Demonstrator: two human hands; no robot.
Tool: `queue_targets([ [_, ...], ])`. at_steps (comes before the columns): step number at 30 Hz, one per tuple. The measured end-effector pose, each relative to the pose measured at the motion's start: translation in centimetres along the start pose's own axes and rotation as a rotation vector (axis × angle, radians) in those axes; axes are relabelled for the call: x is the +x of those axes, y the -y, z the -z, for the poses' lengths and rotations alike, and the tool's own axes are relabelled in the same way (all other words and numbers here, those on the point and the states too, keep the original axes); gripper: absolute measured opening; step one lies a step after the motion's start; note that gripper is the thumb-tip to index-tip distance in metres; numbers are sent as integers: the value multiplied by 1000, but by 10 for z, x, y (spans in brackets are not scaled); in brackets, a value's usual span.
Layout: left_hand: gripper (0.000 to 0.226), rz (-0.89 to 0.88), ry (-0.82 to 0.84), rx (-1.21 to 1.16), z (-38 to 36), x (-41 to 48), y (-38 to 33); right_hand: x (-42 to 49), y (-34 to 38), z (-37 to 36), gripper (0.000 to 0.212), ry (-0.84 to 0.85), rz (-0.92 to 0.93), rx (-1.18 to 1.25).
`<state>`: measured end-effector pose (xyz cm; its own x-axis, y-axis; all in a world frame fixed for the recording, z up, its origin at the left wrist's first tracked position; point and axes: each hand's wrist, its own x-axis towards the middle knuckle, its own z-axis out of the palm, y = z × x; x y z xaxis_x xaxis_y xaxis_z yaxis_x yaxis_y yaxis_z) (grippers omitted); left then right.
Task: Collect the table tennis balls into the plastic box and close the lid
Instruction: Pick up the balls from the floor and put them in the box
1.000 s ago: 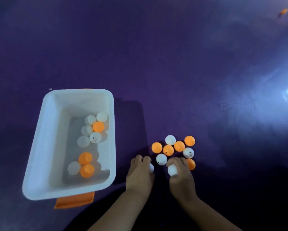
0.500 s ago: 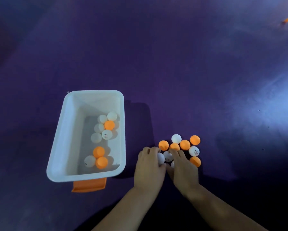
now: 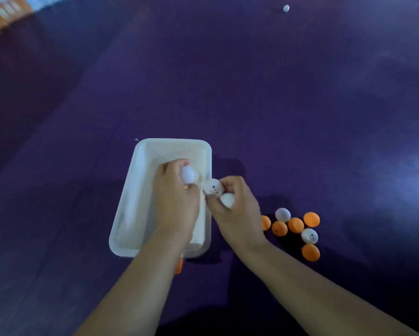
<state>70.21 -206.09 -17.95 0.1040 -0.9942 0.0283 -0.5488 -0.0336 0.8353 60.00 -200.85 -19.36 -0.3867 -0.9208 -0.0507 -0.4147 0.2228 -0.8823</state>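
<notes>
white ball (image 3: 188, 175) inside left grip (image 3: 177, 204)

Left hand (image 3: 177, 204), right hand (image 3: 236, 215) with white balls (image 3: 213, 186) at plastic box (image 3: 131, 209)

Bare left grip (image 3: 177, 204) and bare right grip (image 3: 236, 214), forearms (image 3: 300, 282) bare too
</notes>
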Motion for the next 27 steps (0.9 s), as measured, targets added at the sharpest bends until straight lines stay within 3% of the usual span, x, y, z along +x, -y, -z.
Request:
queue_targets([
  [4, 52, 63, -22, 220, 29, 24, 34, 13, 18, -20, 51, 227, 53, -151],
  [7, 63, 137, -53, 182, 38, 24, 42, 16, 15, -19, 70, 291, 102, -190],
  [9, 64, 159, -72, 115, 36, 19, 38, 17, 12, -16, 70, 277, 106, -155],
  [15, 46, 85, -7, -24, 2, 8, 15, 10, -25, 8, 33, -5, 26, -33],
  [19, 40, -183, 59, 28, -33, -15, -18, -4, -80, 39, 25, -235, -141, -33],
  [23, 33, -358, 343, 78, -85, -44, -29, -23, -126, 75, 20, -461, -253, -156],
  [27, 34, -380, 573, 250, -133, -66, -7, -39, -156, 103, 22, -532, -324, -231],
])
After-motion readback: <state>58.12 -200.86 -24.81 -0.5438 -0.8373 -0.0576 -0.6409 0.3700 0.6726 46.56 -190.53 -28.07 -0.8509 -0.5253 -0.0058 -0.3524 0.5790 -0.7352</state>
